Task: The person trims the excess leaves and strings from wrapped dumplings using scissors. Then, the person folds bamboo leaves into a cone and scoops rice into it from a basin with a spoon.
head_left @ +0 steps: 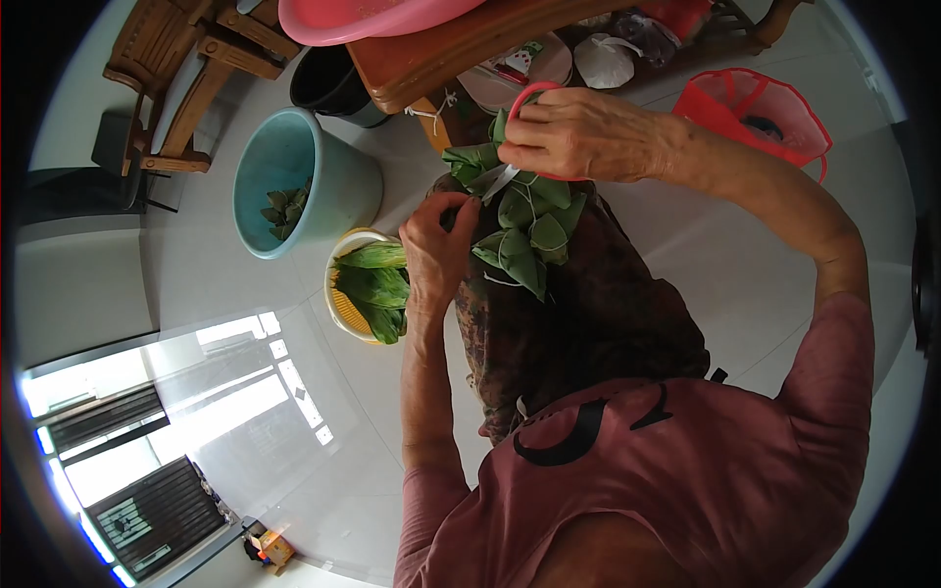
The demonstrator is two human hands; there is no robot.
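Observation:
A bunch of green leaf-wrapped bundles (529,235), tied with white string, hangs over my knees in front of the wooden table. My right hand (573,135) is closed round the red handles of a pair of scissors (502,182), whose blades point down and left at the bundles. Just left of the blades, my left hand (438,238) has its fingers pinched together beside the bundles; what lies between the fingertips is too small to tell.
Left of my legs stand a yellow and white basket (336,312) of long green leaves, a blue bucket (338,176) with several bundles inside and a black bucket (338,88). A red bag (720,103) lies at the right. A pink basin (363,22) rests on the wooden table (441,64).

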